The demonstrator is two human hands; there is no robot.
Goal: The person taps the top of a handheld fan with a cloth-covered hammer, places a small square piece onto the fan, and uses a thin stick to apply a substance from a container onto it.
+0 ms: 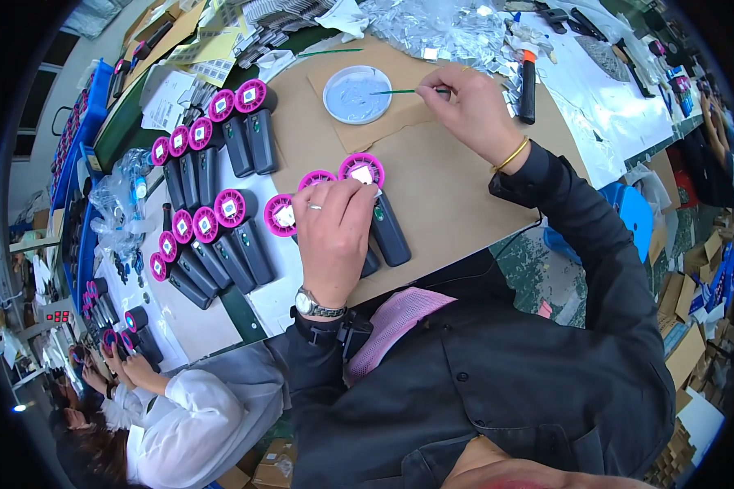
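My right hand (469, 102) pinches a thin green stick (400, 92), whose tip reaches into a shallow white dish (327, 96) of pale bluish paste (355, 99). Lower down, my left hand (333, 228) is over a small group of black-handled devices with round magenta heads. Its fingers are bent and pressed together beside the rightmost device (391, 228); whatever they hold is hidden. A white patch shows on that device's magenta head (373, 163). The device at the left of the group (279, 210) also has white on its head. My hand partly covers the middle one (314, 178).
More magenta-headed devices stand in two rows at left (228, 208). Brown cardboard (465, 196) covers the work surface. A hammer (528, 90) with an orange end lies right of the dish, near crumpled clear plastic (432, 33). A co-worker in a white sleeve (208, 399) works at lower left.
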